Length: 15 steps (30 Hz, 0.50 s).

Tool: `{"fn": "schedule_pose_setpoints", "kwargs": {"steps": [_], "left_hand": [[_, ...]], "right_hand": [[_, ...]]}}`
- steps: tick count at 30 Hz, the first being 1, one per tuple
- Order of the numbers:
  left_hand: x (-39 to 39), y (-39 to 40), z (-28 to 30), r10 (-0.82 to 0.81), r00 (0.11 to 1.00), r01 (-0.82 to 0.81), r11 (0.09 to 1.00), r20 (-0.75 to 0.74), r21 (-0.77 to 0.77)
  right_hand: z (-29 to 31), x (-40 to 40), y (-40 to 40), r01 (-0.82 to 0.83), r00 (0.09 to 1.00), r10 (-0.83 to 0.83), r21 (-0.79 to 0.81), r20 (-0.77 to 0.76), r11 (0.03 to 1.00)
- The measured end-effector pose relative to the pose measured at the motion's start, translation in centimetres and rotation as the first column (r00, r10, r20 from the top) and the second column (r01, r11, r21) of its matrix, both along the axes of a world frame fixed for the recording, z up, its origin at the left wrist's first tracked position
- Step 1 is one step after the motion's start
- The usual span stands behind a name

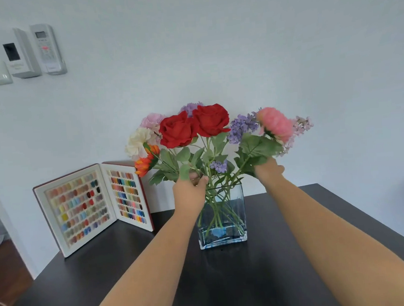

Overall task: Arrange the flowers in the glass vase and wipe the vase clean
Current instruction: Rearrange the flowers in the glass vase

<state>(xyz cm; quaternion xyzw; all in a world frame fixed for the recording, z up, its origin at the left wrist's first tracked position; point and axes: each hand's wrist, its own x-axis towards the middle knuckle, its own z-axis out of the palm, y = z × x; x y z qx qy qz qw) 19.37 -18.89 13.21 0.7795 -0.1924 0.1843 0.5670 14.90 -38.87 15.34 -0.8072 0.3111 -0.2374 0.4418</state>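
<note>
The left hand [190, 190] is closed around a cluster of green stems just above the rim of the glass vase [222, 223], thumb and fingers pinched on them below the two red roses [194, 127]. The right hand [269, 171] is buried among the leaves under the pink bloom [276, 123]; a stem appears to be held there, but whether the fingers are closed cannot be told. The vase is set upright near the middle of the dark table [266, 280], with the stems fanned inside it and a little water apparently at the bottom. The flowers are judged to be light and springy, the heads soft and easily crushed, so the stems, low down near the rim, are best taken hold of. The vase is judged heavy for its size, smooth, slippery if wet and breakable; it would best be steadied by its flat side walls during wiping. One vase is counted, two red roses, one pink bloom, one cream flower [138, 143], one orange flower [147, 162] and several lilac sprays. An open sample book [89, 207] is stood beside the vase, to its left. No cloth is seen.
</note>
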Motion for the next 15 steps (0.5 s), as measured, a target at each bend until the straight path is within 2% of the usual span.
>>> {"fn": "schedule_pose_setpoints", "kwargs": {"steps": [2, 6, 9, 11, 15], "left_hand": [[-0.3, -0.2, -0.3, -0.015, 0.999, 0.015, 1.0, -0.033, -0.002], [-1.4, -0.8, -0.9, -0.106, 0.994, 0.106, 0.994, 0.018, 0.007], [-2.0, -1.6, -1.5, -0.107, 0.984, 0.098, 0.993, 0.145, 0.068], [-2.0, -2.2, -1.4, -0.076, 0.985, 0.067, 0.996, 0.156, 0.059], [-2.0, -3.0, -0.9, 0.072, 0.986, -0.079, 0.996, 0.15, 0.042]], "right_hand": [[0.6, 0.5, 1.0, -0.115, 0.993, 0.116, -0.05, 0.028, 0.992], [1.3, 0.8, 2.8, -0.156, 0.968, 0.169, -0.082, 0.187, 0.984], [1.7, 1.1, 3.8, -0.128, 0.975, 0.181, -0.343, 0.128, 0.931], [1.9, 1.3, 4.5, -0.109, 0.974, 0.189, -0.469, 0.126, 0.876], [2.5, 1.3, 5.0, -0.136, 0.974, 0.21, -0.531, 0.08, 0.836]]}}
